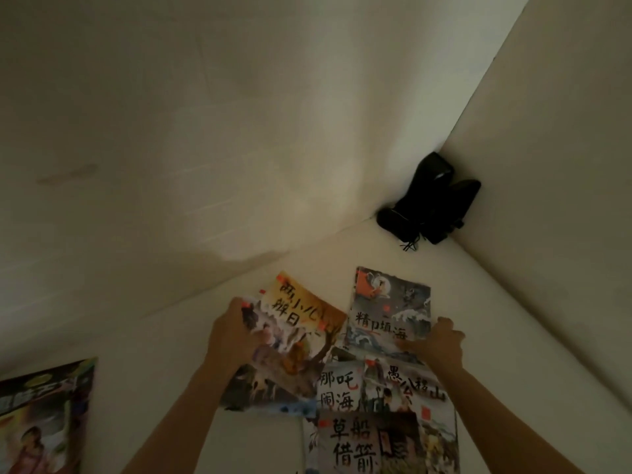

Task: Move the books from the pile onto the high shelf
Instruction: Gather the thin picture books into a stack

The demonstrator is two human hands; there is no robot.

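Observation:
Several thin picture books with Chinese titles lie spread on a white shelf [513, 336]. My left hand [231, 336] grips the left edge of a book with a grey and orange cover [290, 350], which overlaps an orange book [307, 306]. My right hand [437, 343] holds the lower right edge of a dark blue book with waves [390, 302]. Below them lie three more books [376, 436], partly overlapping each other.
A black object with cords [431, 203] sits in the far corner where the walls meet. The white back wall [205, 131] rises right behind the books. A colourful magazine [41, 419] lies at the lower left.

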